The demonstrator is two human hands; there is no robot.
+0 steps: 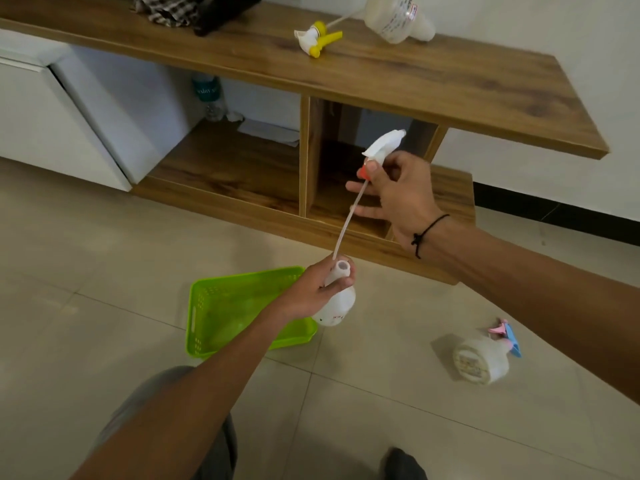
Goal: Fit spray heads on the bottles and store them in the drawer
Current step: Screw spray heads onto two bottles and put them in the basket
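Note:
My left hand (317, 289) grips a white bottle (341, 301) by its neck, mouth open and facing up. My right hand (398, 192) pinches a white spray head with a red collar (381, 147) above it. The head's long dip tube (348, 221) slants down, its tip at the bottle's mouth. A yellow-and-white spray head (317, 38) lies on the wooden top, next to a capless bottle (398, 15) on its side. On the floor at the right lies a bottle with a pink-and-blue spray head (485, 358).
A green plastic basket (221, 310) sits on the tiled floor under my left arm. The wooden unit (450, 88) has open compartments below its top. Cloth (180, 8) lies at the top's left end. A white cabinet (52, 109) stands at the left.

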